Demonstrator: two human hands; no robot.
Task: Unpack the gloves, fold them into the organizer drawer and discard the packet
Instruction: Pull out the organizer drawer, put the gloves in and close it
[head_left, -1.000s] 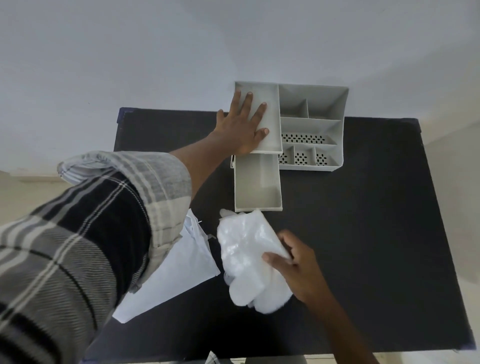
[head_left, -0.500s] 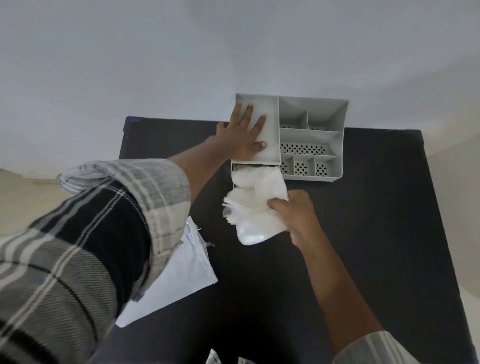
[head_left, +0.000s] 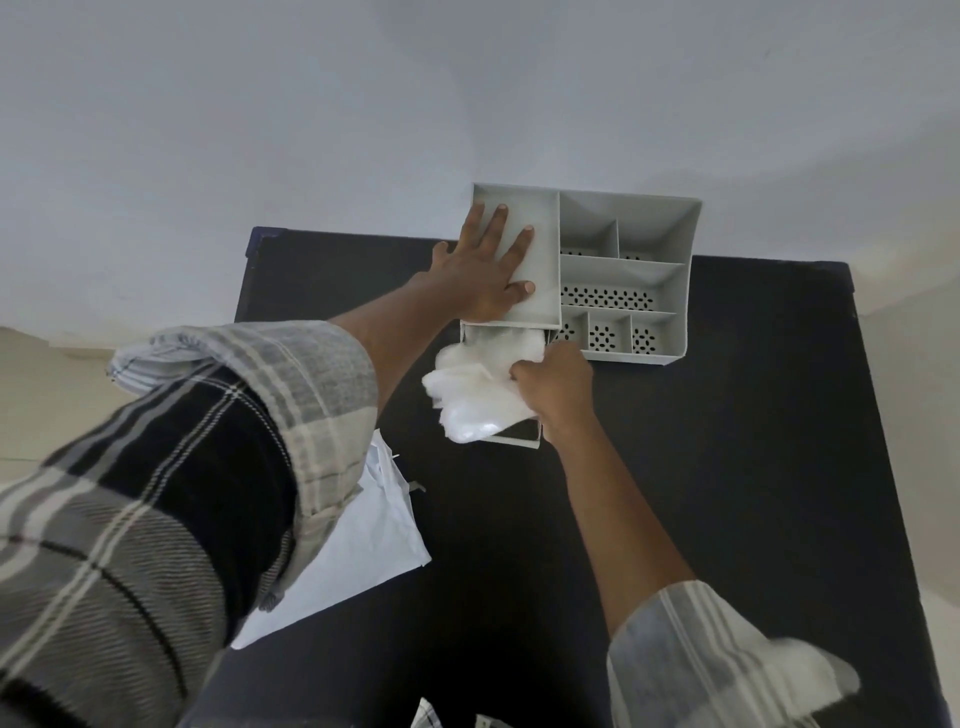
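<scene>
A grey plastic organizer (head_left: 670, 239) stands at the table's far edge against the wall. Its drawer (head_left: 511, 440) is pulled out toward me. My left hand (head_left: 485, 275) lies flat, fingers spread, on the organizer's left top section. My right hand (head_left: 553, 384) grips a bunch of thin white gloves (head_left: 478, 389) and holds them over and partly inside the drawer. Part of the bunch hangs over the drawer's left and front edges. The white packet (head_left: 358, 551) lies on the table near my left sleeve, partly hidden by it.
The black table (head_left: 753, 467) fills the lower view, with a pale wall behind it. The organizer's right side has several open compartments with perforated floors (head_left: 605, 299). Pale floor shows past the table's left and right edges.
My right hand lifted the gloves off the table's middle and carried them away from me to the drawer, now pressing them partly in. My left hand stayed flat on the organizer.
</scene>
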